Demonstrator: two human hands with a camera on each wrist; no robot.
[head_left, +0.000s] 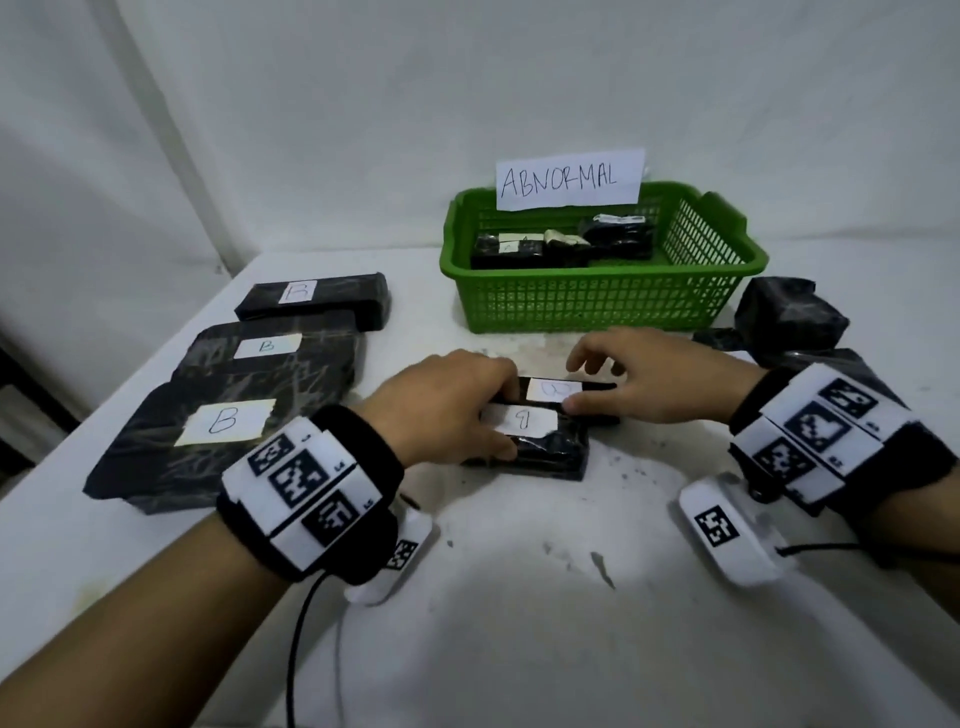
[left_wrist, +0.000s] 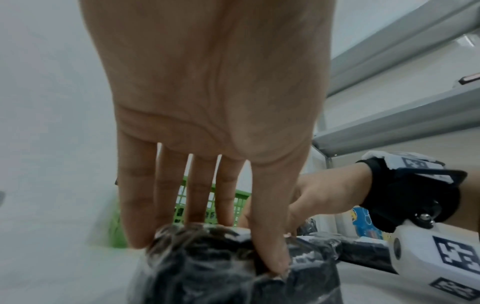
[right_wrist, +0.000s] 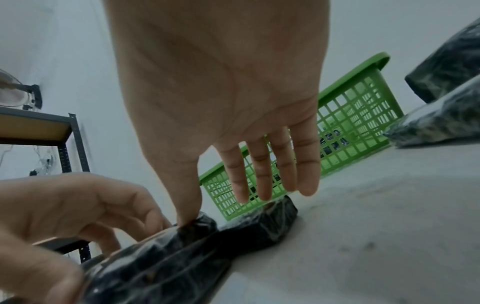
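Note:
Two small black wrapped packages with white labels lie side by side at the table's middle. My left hand (head_left: 457, 410) grips the near package (head_left: 550, 452), thumb on its near side and fingers over its far edge; the left wrist view shows my left hand (left_wrist: 207, 102) pressing down on the near package's crinkled wrap (left_wrist: 221, 277). My right hand (head_left: 639, 379) hovers over the far package (head_left: 553, 389). Its thumb touches the package's near edge. In the right wrist view my right hand's fingers (right_wrist: 262, 170) are spread and straight above the far package (right_wrist: 267, 220), touching nothing.
A green basket (head_left: 597, 306) signed "ABNORMAL" stands behind and holds several black packages. Three black packages labelled B (head_left: 223, 421) lie at the left, near the table's edge. More black packages (head_left: 789, 312) sit at the right. A metal shelf (right_wrist: 39, 127) stands beyond the table.

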